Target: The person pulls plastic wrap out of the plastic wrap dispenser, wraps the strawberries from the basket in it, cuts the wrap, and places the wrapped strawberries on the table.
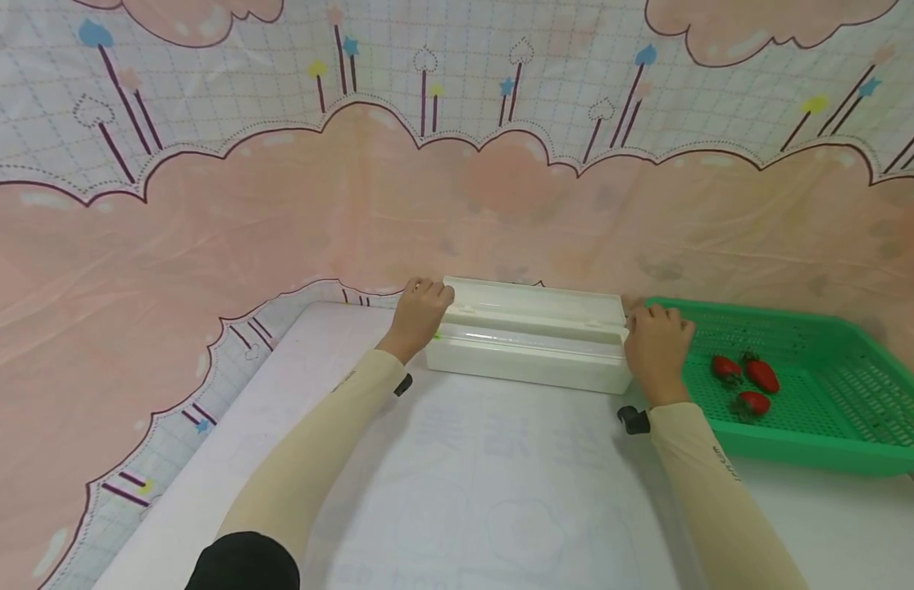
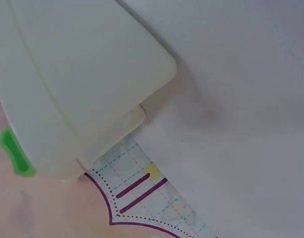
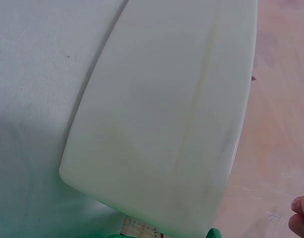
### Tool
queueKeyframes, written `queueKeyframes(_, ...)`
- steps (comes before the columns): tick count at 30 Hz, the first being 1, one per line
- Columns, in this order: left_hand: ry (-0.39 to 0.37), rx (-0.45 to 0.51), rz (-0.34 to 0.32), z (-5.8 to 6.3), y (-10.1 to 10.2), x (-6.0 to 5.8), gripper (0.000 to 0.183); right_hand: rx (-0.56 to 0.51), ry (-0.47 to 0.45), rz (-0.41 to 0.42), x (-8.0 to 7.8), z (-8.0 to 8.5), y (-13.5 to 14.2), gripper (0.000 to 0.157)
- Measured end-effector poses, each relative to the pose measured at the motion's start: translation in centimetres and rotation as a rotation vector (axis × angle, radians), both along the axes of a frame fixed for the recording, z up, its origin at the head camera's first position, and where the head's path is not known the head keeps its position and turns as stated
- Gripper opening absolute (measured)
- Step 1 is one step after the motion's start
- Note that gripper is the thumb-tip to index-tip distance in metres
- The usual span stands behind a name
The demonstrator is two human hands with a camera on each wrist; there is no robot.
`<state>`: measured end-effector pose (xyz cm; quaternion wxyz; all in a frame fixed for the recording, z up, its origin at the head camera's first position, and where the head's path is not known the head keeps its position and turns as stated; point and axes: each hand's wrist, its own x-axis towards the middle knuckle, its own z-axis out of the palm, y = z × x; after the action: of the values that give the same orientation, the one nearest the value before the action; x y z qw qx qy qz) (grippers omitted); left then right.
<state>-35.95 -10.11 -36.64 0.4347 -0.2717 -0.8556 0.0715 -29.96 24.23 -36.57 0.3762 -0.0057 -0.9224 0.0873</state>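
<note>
A long white cling film dispenser [image 1: 530, 365] lies near the back edge of the table, its lid [image 1: 534, 297] raised and a shiny roll of clear film [image 1: 526, 338] showing inside. My left hand [image 1: 420, 315] is at its left end, fingers curled beside the lid's corner. Opposite it, my right hand [image 1: 657, 344] has its fingertips drawn together just past the right end. Both seem to pinch the clear film, though it barely shows. In the left wrist view the dispenser's rounded end [image 2: 92, 74] carries a green tab [image 2: 17, 152]; that hand is hidden there.
To the right stands a green plastic basket [image 1: 818, 447] with a few strawberries [image 1: 761, 374] in it, close to my right hand. A patterned cloth [image 1: 427, 205] hangs behind the white table [image 1: 457, 492].
</note>
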Motion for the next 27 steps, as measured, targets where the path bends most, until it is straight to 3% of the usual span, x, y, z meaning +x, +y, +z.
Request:
queueKeyframes(8,0.048,0.062,-0.017,0.5,0.1,0.3,0.006,0.023,0.111,0.004,-0.3,0.0,0.1,0.019)
queueKeyframes(16,0.148,0.085,-0.029,0.7,0.0,0.4,0.006,0.026,0.149,0.026,-0.2,0.5,0.0,0.019)
queueKeyframes(27,0.144,0.144,-0.01,2.1,0.3,1.2,0.005,0.068,0.223,0.049,-0.3,1.2,0.5,0.011)
